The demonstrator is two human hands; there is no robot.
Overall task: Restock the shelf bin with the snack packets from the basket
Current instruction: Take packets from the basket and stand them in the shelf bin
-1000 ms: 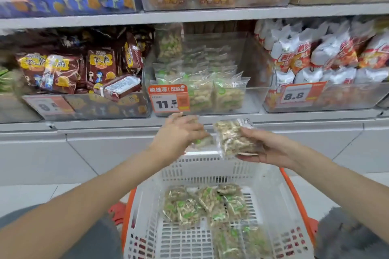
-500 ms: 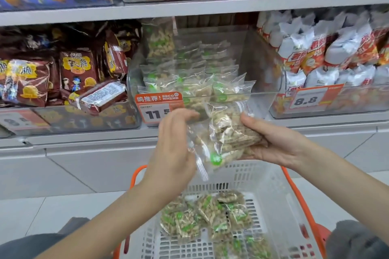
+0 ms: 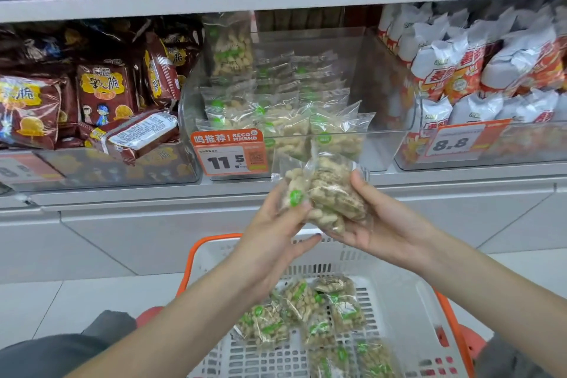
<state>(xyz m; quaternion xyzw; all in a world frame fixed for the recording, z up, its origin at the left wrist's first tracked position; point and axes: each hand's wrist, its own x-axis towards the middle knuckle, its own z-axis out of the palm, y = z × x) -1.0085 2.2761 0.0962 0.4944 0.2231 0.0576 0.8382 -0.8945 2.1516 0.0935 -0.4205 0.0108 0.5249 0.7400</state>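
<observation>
Our hands: our left hand (image 3: 270,233) and right hand (image 3: 377,227) are close together, both holding clear snack packets (image 3: 325,193).
Packets: up in front of the shelf bin (image 3: 383,107), above our basket (image 3: 408,294).
Basket: more packets (image 3: 306,313) inside.

Bright, even shop light with soft shadows; glare on the clear shelf bin (image 3: 383,132); edges bow from the wide lens, the whole frame slightly blurred

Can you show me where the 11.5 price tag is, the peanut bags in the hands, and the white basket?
11.5 price tag (image 3: 230,153), head view, on its white number panel.
Held peanut packets (image 3: 333,193), head view, on the front packet's middle.
White basket (image 3: 399,294), head view, on a bare part of its right wall.
</observation>
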